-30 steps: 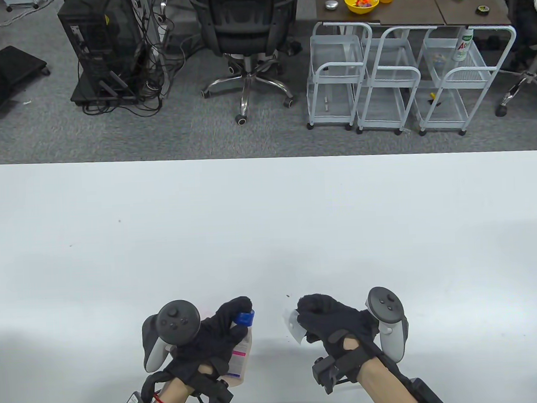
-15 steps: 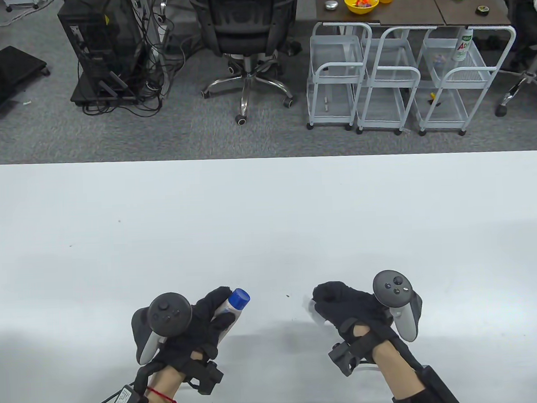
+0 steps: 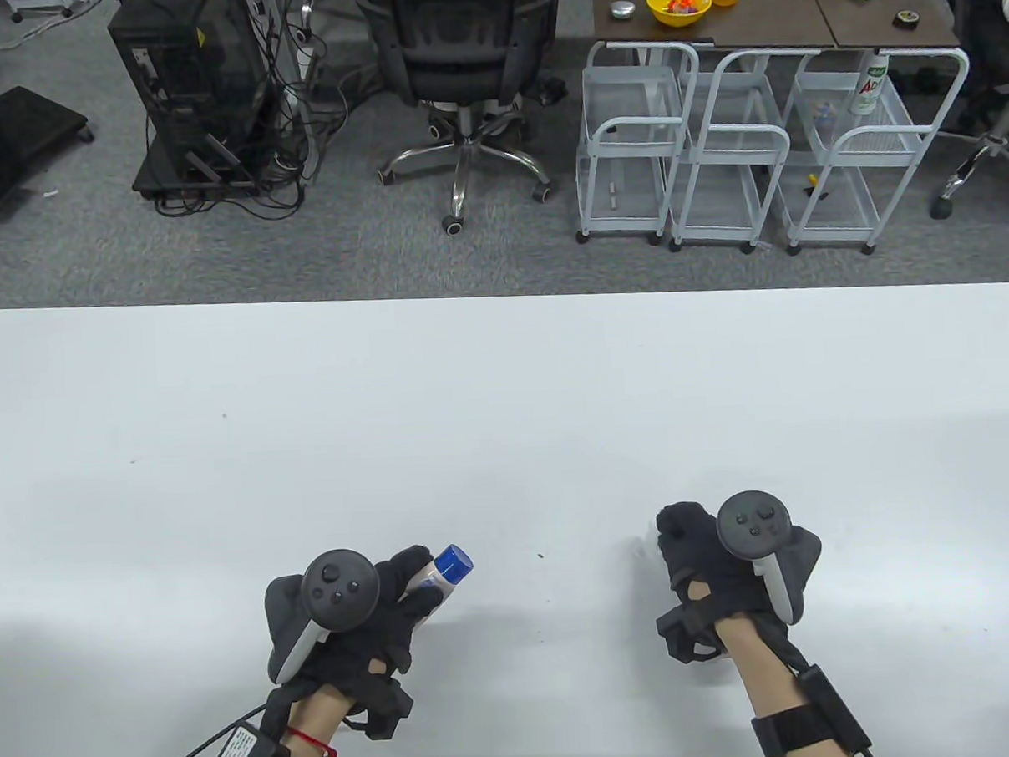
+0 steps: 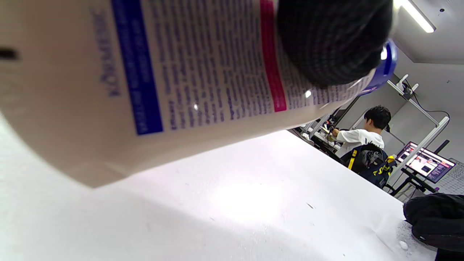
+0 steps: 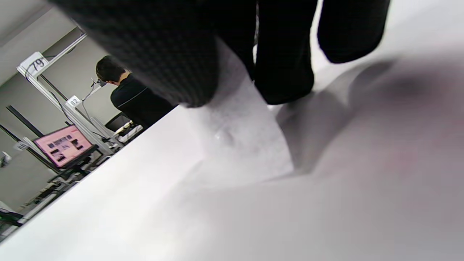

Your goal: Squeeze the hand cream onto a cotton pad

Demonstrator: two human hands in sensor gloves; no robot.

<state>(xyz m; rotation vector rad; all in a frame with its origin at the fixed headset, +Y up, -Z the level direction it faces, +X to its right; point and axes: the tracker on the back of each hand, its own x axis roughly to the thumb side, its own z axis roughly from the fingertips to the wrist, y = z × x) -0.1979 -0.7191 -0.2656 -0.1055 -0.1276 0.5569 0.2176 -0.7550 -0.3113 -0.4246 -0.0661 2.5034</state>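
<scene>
My left hand [image 3: 413,579] grips a cream-coloured hand cream tube [image 3: 429,576] with a blue cap [image 3: 452,562] that points up and to the right. The tube [image 4: 181,72] fills the left wrist view, with a fingertip [image 4: 333,40] pressed on it near the cap. My right hand [image 3: 683,538] is about 300 px to the right and pinches a white cotton pad [image 5: 239,145] between its fingers [image 5: 282,72]. The pad's lower edge touches the table and it bears a small dab of cream [image 5: 221,137]. In the table view only a sliver of the pad [image 3: 643,548] shows.
The white table [image 3: 506,412] stretches far ahead of both hands. A cable and a small box [image 3: 237,754] trail from my left wrist at the near edge. Chairs, carts and a desk stand on the floor beyond the table.
My right hand has carried the pad to the right, away from the tube, and down to the table. My left hand has turned the tube's cap from sideways to up and right.
</scene>
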